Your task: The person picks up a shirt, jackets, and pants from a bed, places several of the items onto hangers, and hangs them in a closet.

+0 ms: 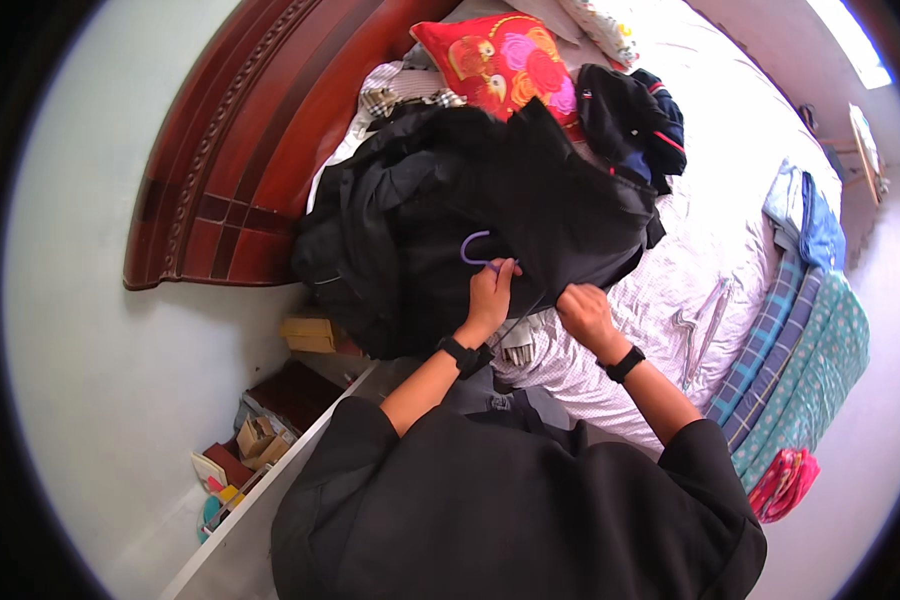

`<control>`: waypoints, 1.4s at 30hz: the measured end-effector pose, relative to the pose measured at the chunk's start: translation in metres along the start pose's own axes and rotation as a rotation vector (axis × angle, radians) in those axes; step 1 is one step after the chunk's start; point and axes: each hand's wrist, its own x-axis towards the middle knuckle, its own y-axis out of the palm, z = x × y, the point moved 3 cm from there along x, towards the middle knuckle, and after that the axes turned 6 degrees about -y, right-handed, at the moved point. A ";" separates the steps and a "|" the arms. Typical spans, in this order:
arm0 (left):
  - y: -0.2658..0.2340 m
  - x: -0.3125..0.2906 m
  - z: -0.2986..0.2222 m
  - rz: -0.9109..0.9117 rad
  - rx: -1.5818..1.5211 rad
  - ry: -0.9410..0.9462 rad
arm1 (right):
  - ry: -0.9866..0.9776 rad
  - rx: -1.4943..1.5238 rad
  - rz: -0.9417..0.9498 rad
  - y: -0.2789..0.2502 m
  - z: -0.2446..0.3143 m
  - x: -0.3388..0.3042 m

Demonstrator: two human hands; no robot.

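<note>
My left hand (488, 300) is closed around the neck of a purple clothes hanger (467, 243), with its curved hook rising above my fingers. A black garment (580, 215) lies spread over the bed in front of me. At its near edge, my right hand (585, 314) grips the black cloth with curled fingers. The hanger's lower part is hidden by the cloth and my hand. More dark clothes (355, 235) are heaped to the left, against the headboard.
A dark red wooden headboard (240, 170) stands at left. On the bed (715, 210) lie a red floral cushion (505, 65), a black cap-like bundle (620, 115), clear hangers (700, 330) and folded cloths (810, 345) along the right edge. An open drawer (270, 475) holds small boxes.
</note>
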 end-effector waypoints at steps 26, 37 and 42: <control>-0.016 -0.135 -0.080 -0.004 -0.068 0.458 | -0.264 0.112 0.066 -0.172 0.208 0.050; -0.062 -0.143 -0.172 -0.034 0.449 1.102 | -0.035 -0.509 -0.193 -0.252 0.194 0.040; -0.068 -0.159 -0.186 0.049 0.520 1.146 | -0.193 -0.387 -0.223 -0.212 0.143 0.031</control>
